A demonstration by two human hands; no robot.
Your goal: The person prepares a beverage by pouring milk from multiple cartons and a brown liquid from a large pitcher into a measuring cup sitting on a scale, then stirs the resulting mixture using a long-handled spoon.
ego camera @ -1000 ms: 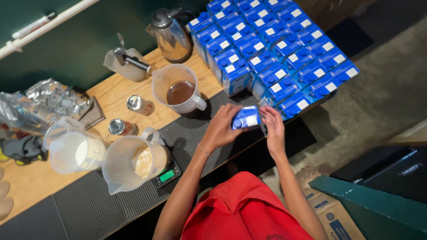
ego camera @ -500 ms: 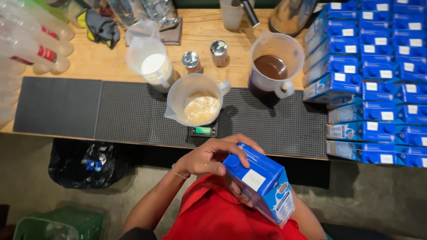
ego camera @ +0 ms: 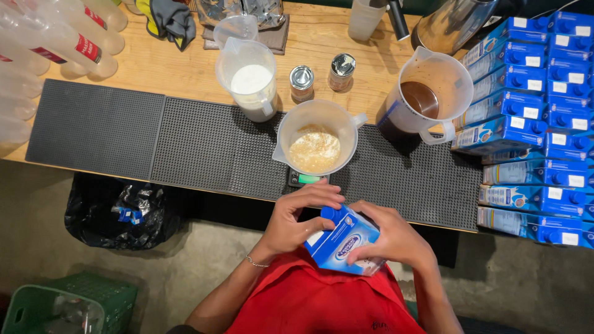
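Blue carton point(ego camera: 341, 242) is at 6 o'clock in the head view, held in front of the red shirt point(ego camera: 309, 303), off the table point(ego camera: 185, 68), tilted with its blue screw cap point(ego camera: 330, 214) up toward 11. Left hand point(ego camera: 296, 218) wraps the carton's upper left side, fingers curled over the top edge with fingertips at the cap; can't tell if they actually pinch it. Right hand point(ego camera: 391, 238) is clamped on the right side and lower body, fingers pressed together around it. Directly at 12 of the hands: clear jug with pale grainy contents point(ego camera: 317, 139) sitting on a small scale with green display point(ego camera: 307, 179), on the black ribbed mat point(ego camera: 204, 145). Jug of white liquid point(ego camera: 250, 81) at 11, jug of brown liquid point(ego camera: 428, 94) at 1, two small tins point(ego camera: 322, 74) between them, stacked blue cartons point(ego camera: 532, 111) at 2–3. Black bin bag point(ego camera: 120, 207) on the floor at 9. My read: step in hand is opening the cap. To do it well: let the right hand carry the carton low on the body without squeezing the walls, or liquid may spurt once the seal goes; keep the cap end highest; twist with left fingertips only; hold it clear of the scale so nothing drips onto the display.
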